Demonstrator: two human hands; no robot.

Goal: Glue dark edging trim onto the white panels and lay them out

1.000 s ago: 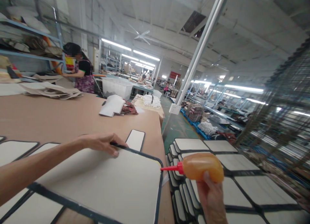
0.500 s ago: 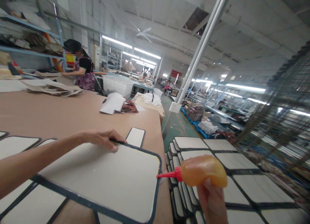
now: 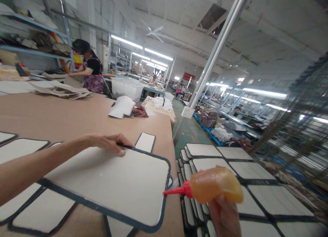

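Note:
A large white panel with a dark border (image 3: 115,185) lies on the tan table (image 3: 64,117). My left hand (image 3: 110,143) presses flat on the panel's far edge, fingers together on the dark trim. My right hand (image 3: 224,216) grips an orange squeeze bottle (image 3: 215,185) with a red nozzle. The nozzle tip points left and sits just off the panel's right edge.
More bordered white panels (image 3: 28,209) lie on the table to the left, and a small one (image 3: 146,142) behind. Stacks of such panels (image 3: 230,162) fill the floor at right. A person (image 3: 88,73) works at the far table end. Paper piles (image 3: 123,107) and a white pole (image 3: 217,49) stand beyond.
The bottle has dropped a little and its nozzle has moved left, closer to the panel's right edge. My left hand stays on the far edge.

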